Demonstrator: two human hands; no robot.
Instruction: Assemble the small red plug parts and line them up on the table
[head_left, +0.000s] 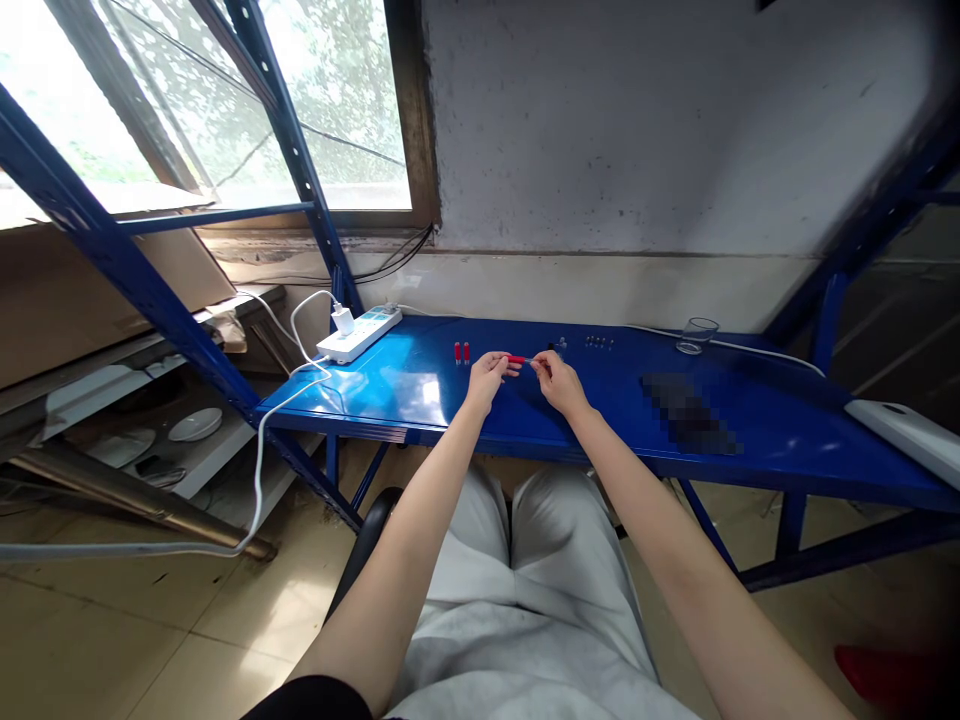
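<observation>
My left hand (487,378) is closed in a pinch on a small red cylinder (516,358), held level just above the blue table (600,415). At the cylinder's right end, my right hand (559,382) has its thumb and fingertips pinched together around a thin, pale piece too small to name. Left of my hands, two more red cylinders (462,353) with light ends stand side by side on the tabletop. Beyond my right hand lie a few small clear and dark bits (561,345). Further right is a row of several tiny shiny parts (598,342).
A white power strip (360,334) with a plugged-in cable occupies the table's left end. Toward the right are a clear glass (696,336), a blurred dark object (688,412) and a white device (911,435) at the edge. Blue metal uprights (289,130) frame both sides.
</observation>
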